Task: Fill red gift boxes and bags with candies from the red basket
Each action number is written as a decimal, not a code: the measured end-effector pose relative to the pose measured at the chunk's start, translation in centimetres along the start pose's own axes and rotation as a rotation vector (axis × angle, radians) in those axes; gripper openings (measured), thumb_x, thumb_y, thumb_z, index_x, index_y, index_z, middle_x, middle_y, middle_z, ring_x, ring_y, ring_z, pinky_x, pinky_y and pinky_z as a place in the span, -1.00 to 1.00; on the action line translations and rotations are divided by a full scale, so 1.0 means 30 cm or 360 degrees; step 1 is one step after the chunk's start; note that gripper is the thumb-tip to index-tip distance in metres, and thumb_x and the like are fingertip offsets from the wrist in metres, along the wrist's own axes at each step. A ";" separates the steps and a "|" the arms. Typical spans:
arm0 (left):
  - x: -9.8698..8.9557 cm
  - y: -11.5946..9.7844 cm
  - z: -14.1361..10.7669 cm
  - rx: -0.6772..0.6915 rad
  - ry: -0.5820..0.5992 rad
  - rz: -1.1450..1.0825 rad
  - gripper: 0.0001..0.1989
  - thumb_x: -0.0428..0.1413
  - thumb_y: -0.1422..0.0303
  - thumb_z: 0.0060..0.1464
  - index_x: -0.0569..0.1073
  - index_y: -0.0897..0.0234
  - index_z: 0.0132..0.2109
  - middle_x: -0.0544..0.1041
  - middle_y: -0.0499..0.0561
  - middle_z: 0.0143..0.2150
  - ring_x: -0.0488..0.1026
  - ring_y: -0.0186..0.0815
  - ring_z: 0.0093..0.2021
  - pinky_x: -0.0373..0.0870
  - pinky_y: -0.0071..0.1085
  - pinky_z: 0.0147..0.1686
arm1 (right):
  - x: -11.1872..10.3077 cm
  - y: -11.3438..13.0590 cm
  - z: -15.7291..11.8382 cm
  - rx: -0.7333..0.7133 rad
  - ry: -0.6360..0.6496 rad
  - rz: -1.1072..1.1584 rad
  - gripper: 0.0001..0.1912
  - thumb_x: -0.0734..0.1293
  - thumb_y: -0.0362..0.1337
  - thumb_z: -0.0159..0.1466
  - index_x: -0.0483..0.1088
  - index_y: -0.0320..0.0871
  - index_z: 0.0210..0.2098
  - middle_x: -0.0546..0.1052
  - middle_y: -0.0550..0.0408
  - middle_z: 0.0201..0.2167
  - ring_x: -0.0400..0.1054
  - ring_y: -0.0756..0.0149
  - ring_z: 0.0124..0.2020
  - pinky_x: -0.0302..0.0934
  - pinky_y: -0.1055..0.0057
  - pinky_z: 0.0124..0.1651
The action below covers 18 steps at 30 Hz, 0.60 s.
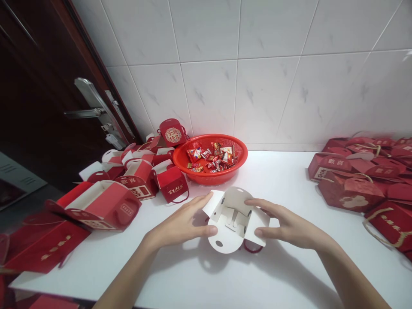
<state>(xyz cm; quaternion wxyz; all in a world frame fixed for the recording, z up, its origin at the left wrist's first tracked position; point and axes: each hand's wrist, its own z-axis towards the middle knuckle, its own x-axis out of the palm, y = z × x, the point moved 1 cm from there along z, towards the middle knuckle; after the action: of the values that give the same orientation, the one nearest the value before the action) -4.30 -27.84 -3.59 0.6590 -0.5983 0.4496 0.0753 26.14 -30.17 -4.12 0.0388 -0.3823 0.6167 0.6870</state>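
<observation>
A paper gift box (pixel 236 221) with its flaps spread shows its white inside, near the middle of the white table. A dark red cord loop hangs from its front right. My left hand (pixel 186 221) grips the box's left side, thumb on the near flap and fingers at the left flap. On the other side my right hand (pixel 283 223) pinches the right flap between thumb and fingers. Just behind the box stands a red plastic basket (pixel 210 178) with several wrapped candies (pixel 217 159) in it.
Several open red gift boxes (pixel 138 174) crowd the left of the white table (pixel 277 171). More red boxes (pixel 357 189), several with closed tops and string handles, are stacked at the right. A tiled wall (pixel 209 86) runs behind; a dark door (pixel 45 86) stands at the left.
</observation>
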 end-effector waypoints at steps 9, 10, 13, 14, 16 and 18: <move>0.030 0.013 0.031 0.0123 0.0152 -0.0364 -0.14 0.26 0.07 0.08 0.14 0.09 0.44 0.20 0.14 0.44 0.29 0.05 0.31 0.31 -0.13 0.23 | 0.017 -0.011 0.026 0.0003 -0.0005 0.0108 -0.24 0.42 -0.01 0.24 0.17 0.08 0.38 0.16 0.01 0.42 0.16 -0.07 0.36 0.24 0.03 0.25; 0.032 0.016 0.036 0.0145 0.0187 -0.0442 -0.15 0.26 0.08 0.09 0.13 0.10 0.44 0.22 0.14 0.43 0.33 0.04 0.28 0.35 -0.14 0.20 | 0.019 -0.012 0.028 -0.0001 -0.0020 0.0125 -0.23 0.42 -0.01 0.24 0.17 0.07 0.38 0.15 0.01 0.43 0.16 -0.07 0.36 0.23 0.03 0.26; 0.036 0.034 0.043 0.0147 0.0194 -0.0533 -0.11 0.24 0.07 0.12 0.03 0.09 0.47 0.14 0.13 0.47 0.31 0.04 0.30 0.35 -0.13 0.21 | 0.027 -0.017 0.035 -0.0061 -0.0065 0.0155 -0.24 0.44 -0.02 0.23 0.19 0.04 0.36 0.17 0.00 0.42 0.17 -0.05 0.35 0.20 0.03 0.29; 0.036 0.042 0.041 0.0137 0.0173 -0.0516 -0.08 0.24 0.05 0.10 -0.01 0.08 0.48 0.08 0.12 0.49 0.26 0.06 0.34 0.31 -0.12 0.24 | 0.031 -0.019 0.035 -0.0103 -0.0082 0.0152 -0.23 0.45 -0.02 0.22 0.20 0.04 0.36 0.19 0.00 0.41 0.18 -0.05 0.35 0.17 0.02 0.31; 0.034 0.054 0.032 0.0122 0.0128 -0.0457 0.03 0.28 0.01 0.04 -0.08 0.09 0.49 -0.04 0.12 0.52 0.14 0.11 0.41 0.23 -0.07 0.30 | 0.037 -0.023 0.034 -0.0202 -0.0120 0.0111 -0.23 0.47 -0.03 0.22 0.20 0.06 0.36 0.23 0.00 0.39 0.17 -0.04 0.35 0.13 0.00 0.34; 0.030 0.060 0.020 0.0120 0.0082 -0.0392 0.14 0.33 -0.01 -0.06 -0.12 0.10 0.50 -0.11 0.10 0.53 0.00 0.13 0.46 0.15 -0.04 0.35 | 0.044 -0.026 0.032 -0.0303 -0.0156 0.0023 -0.24 0.46 -0.06 0.23 0.18 0.11 0.36 0.26 0.02 0.37 0.20 -0.03 0.33 0.15 -0.01 0.33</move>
<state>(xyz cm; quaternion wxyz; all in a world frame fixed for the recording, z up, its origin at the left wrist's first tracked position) -4.61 -27.23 -5.57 0.6735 -0.6255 0.3921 -0.0384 25.16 -29.71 -5.58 0.0274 -0.3456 0.5487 0.7607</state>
